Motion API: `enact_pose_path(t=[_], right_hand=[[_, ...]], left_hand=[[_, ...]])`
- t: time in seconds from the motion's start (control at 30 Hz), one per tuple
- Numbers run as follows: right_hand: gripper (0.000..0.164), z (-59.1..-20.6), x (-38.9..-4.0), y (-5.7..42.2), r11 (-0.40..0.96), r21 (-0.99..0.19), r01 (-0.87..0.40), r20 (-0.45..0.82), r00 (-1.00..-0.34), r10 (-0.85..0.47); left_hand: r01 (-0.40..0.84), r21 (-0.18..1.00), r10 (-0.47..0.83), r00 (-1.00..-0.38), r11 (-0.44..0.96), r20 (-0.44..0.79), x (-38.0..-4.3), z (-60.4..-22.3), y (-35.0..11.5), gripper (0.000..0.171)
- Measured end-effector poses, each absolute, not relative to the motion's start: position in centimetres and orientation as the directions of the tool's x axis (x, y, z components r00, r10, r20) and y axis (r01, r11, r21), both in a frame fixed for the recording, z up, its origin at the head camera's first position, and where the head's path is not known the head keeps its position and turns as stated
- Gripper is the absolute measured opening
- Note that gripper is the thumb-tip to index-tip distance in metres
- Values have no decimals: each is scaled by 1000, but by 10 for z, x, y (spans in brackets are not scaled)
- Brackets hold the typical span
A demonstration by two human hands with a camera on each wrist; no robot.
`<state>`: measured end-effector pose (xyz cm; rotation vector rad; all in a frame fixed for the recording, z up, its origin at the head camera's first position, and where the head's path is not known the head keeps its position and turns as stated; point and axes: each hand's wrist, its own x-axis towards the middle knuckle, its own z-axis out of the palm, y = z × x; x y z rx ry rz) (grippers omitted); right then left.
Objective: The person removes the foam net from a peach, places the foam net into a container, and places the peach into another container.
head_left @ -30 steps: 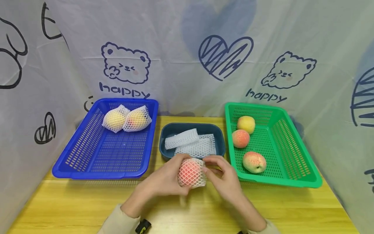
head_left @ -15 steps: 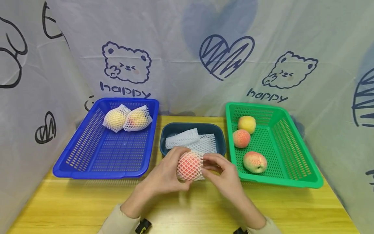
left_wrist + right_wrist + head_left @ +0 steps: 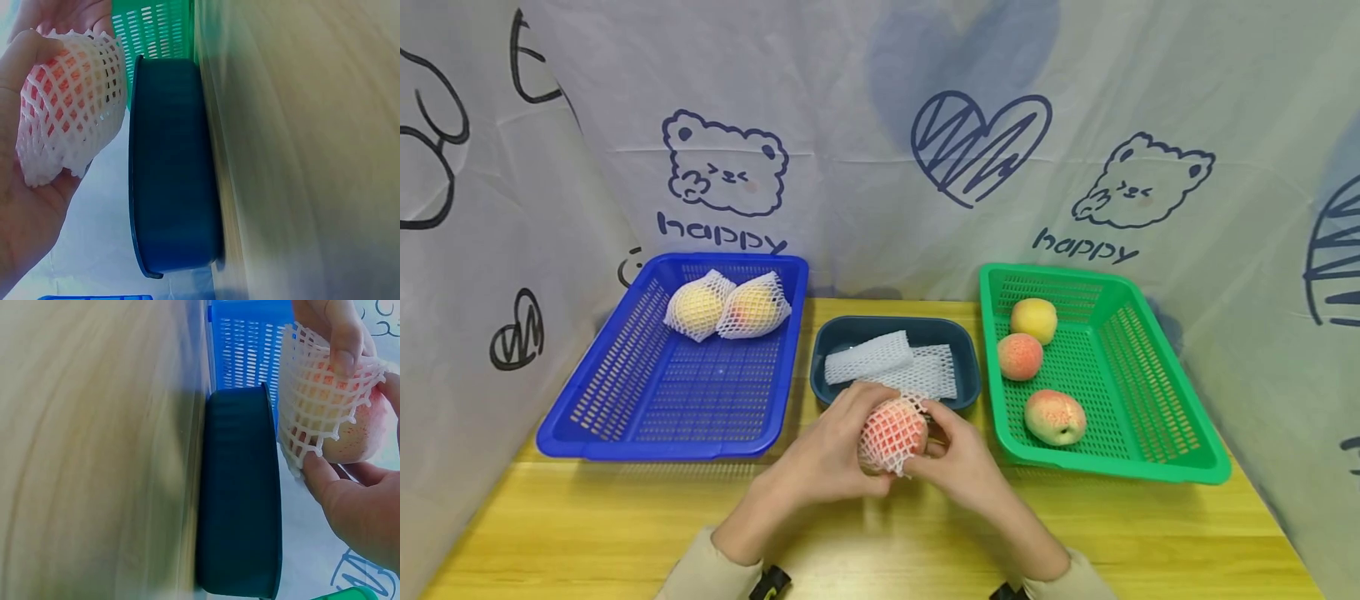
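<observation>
Over the table, both hands hold a pink and yellow peach (image 3: 362, 439) partly covered by a white foam net sleeve (image 3: 889, 435). My left hand (image 3: 829, 457) curls round the netted side, its thumb below and fingers above in the head view. My right hand (image 3: 961, 460) grips the sleeve's open rim; in the right wrist view its fingertips are at the net's edge on two sides, and bare peach shows beyond that edge. The left wrist view shows the sleeve's other end gathered loosely near the left palm.
Just behind the hands stands a dark teal tub (image 3: 822, 342) with flat foam nets (image 3: 868, 357). A blue basket (image 3: 673, 450) at left holds two netted peaches (image 3: 752, 307). At right, a green basket (image 3: 1187, 467) holds three bare peaches (image 3: 1055, 417).
Earlier the net reached past the peach's right end; now its edge sits further back and bare peach shows there. My right hand has come slightly left, closer round the fruit.
</observation>
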<state>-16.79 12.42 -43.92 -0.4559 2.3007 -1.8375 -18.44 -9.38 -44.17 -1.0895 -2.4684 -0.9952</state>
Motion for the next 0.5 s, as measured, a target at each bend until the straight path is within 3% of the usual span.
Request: enact_pose_path(t=[0.5], right_hand=[[71, -437, -166, 126, 169, -972, -162, 111, -955, -275]], left_hand=[[702, 528, 552, -708, 479, 440, -184, -433, -100, 93]])
